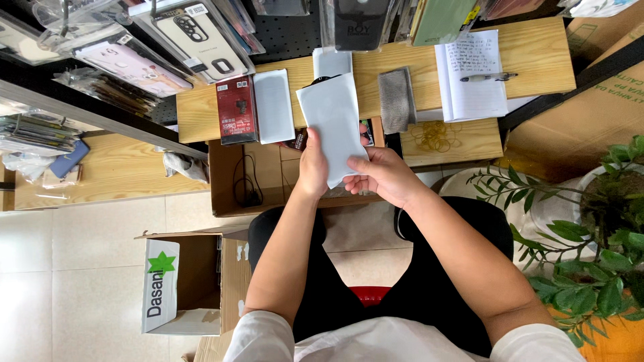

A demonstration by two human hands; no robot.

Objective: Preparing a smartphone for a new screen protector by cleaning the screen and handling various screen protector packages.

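Both hands on a white flat packet [333, 124], held above the front edge of the wooden worktop [537, 60]. Left hand [313, 164] grips its left edge, fingers clenched on it; right hand [382, 175] pinches the lower right corner. Something dark sits behind the packet, possibly a phone. On the worktop: red box [236, 109], grey cloth [396, 99], open notebook [471, 74] with pen [488, 77].

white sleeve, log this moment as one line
left hand: holds white sleeve | right hand: grips its lower edge | above open box | desk: notebook, grey cloth
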